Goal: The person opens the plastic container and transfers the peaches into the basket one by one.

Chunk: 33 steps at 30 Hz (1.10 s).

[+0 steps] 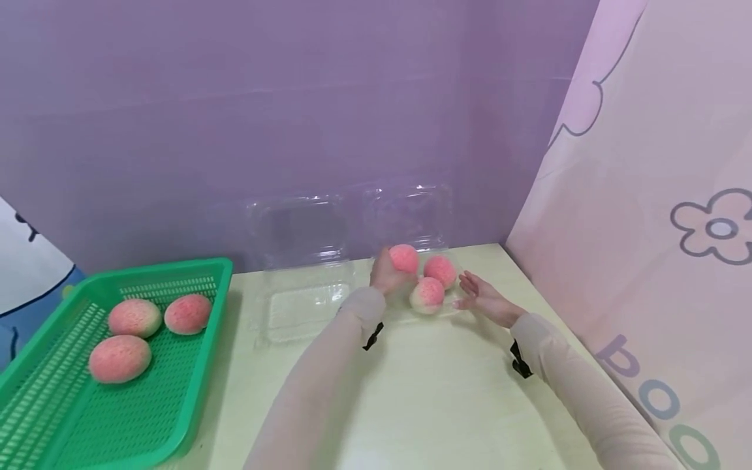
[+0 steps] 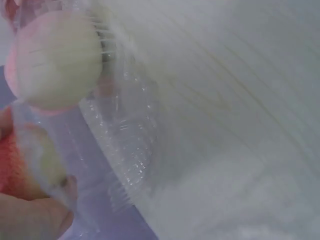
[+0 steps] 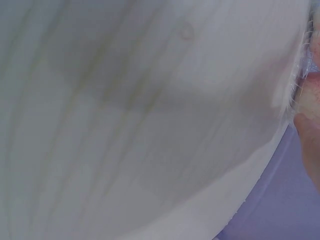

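My left hand (image 1: 389,274) grips a pink peach (image 1: 405,258) at the left of a clear plastic clamshell box. In the left wrist view, thumb and a fingertip lie around that peach (image 2: 37,162), partly behind clear plastic. Two more peaches sit beside it, one at the right (image 1: 440,271) and a paler one (image 1: 427,296) in front. My right hand (image 1: 484,300) is at the box's right side, fingers extended and holding nothing. Its thumb (image 3: 309,142) appears at the right wrist view's edge, close to a peach (image 3: 309,97). The box's lid (image 1: 409,219) stands raised behind.
Left of my arm, a second clear clamshell box (image 1: 305,312) lies with its lid up. A green plastic basket (image 1: 205,365) with three peaches stands at the table's left. Behind the pale table (image 1: 435,398) is a purple backdrop (image 1: 294,117); a printed pink sheet (image 1: 634,196) borders the right.
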Each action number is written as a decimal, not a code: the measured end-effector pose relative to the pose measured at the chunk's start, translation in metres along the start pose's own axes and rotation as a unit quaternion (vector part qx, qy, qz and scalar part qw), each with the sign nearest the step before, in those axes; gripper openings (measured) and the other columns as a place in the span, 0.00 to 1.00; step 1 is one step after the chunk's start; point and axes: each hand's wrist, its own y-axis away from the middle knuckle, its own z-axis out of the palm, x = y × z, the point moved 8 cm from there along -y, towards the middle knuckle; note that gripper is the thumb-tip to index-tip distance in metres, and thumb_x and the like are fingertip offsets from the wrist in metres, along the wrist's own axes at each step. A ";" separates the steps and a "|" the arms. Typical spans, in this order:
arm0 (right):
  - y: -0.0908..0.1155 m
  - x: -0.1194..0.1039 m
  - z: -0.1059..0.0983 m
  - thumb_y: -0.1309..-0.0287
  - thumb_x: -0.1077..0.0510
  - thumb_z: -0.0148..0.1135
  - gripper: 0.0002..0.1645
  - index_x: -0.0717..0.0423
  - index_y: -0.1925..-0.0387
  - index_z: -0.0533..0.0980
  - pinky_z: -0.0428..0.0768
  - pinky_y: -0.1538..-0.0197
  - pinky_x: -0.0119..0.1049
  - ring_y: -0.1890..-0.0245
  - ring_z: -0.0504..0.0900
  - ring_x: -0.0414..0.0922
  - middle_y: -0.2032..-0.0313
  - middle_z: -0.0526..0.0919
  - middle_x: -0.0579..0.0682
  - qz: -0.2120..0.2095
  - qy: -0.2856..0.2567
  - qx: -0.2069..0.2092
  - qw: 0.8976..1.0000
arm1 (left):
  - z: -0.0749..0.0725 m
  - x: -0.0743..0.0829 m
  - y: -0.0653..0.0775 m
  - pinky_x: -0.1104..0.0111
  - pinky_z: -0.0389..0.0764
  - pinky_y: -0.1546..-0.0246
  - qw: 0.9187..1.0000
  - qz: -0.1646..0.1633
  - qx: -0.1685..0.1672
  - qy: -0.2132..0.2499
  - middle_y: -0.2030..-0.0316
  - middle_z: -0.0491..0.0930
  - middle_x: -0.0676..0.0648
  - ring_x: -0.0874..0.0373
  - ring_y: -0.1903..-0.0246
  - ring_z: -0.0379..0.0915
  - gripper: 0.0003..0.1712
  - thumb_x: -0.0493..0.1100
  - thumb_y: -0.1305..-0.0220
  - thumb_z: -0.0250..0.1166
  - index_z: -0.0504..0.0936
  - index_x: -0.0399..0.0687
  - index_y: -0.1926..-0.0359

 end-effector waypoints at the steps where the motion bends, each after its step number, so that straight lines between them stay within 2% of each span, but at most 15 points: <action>1: 0.000 0.000 0.000 0.45 0.57 0.61 0.59 0.61 0.31 0.28 0.44 0.31 0.53 0.29 0.38 0.56 0.29 0.35 0.58 -0.001 0.000 0.000 1.000 | 0.000 0.002 0.002 0.56 0.69 0.42 1.000 0.001 -0.004 0.004 0.45 0.71 0.42 0.47 0.44 0.67 0.52 0.37 0.64 0.76 0.59 0.42 0.36; 7: 0.000 0.000 0.001 0.45 0.57 0.60 0.58 0.61 0.31 0.28 0.44 0.31 0.53 0.29 0.38 0.56 0.29 0.35 0.58 -0.001 0.000 -0.002 1.000 | -0.006 0.010 0.015 0.57 0.72 0.45 1.000 0.009 -0.030 -0.004 0.45 0.71 0.43 0.49 0.46 0.69 0.51 0.43 0.61 0.75 0.58 0.45 0.35; 12: 0.000 0.000 0.001 0.43 0.58 0.59 0.57 0.61 0.31 0.28 0.43 0.31 0.53 0.29 0.38 0.57 0.29 0.35 0.58 -0.005 -0.005 -0.003 1.000 | -0.016 0.014 0.030 0.54 0.72 0.45 0.999 -0.002 -0.050 -0.022 0.44 0.71 0.43 0.47 0.45 0.69 0.53 0.45 0.60 0.75 0.56 0.46 0.34; 20: 0.003 0.001 0.000 0.44 0.55 0.61 0.59 0.61 0.31 0.27 0.43 0.31 0.54 0.30 0.37 0.57 0.29 0.34 0.59 -0.010 -0.005 -0.010 1.000 | -0.035 0.015 0.049 0.56 0.74 0.50 0.997 0.003 -0.051 -0.059 0.49 0.75 0.46 0.50 0.50 0.72 0.46 0.47 0.60 0.74 0.63 0.48 0.38; 24: 0.004 0.003 -0.001 0.43 0.56 0.59 0.58 0.60 0.31 0.27 0.43 0.31 0.55 0.30 0.37 0.57 0.29 0.33 0.59 -0.006 0.000 -0.010 1.000 | -0.045 0.017 0.057 0.55 0.74 0.50 0.996 0.004 -0.056 -0.066 0.48 0.75 0.46 0.50 0.49 0.72 0.47 0.49 0.60 0.74 0.63 0.48 0.38; 33: 0.003 -0.001 0.001 0.42 0.60 0.58 0.57 0.59 0.31 0.26 0.43 0.31 0.55 0.30 0.36 0.57 0.29 0.32 0.58 -0.007 -0.012 -0.014 1.000 | -0.079 0.017 0.072 0.55 0.76 0.51 0.995 -0.002 -0.052 -0.082 0.48 0.74 0.47 0.51 0.49 0.72 0.48 0.49 0.61 0.74 0.63 0.48 0.38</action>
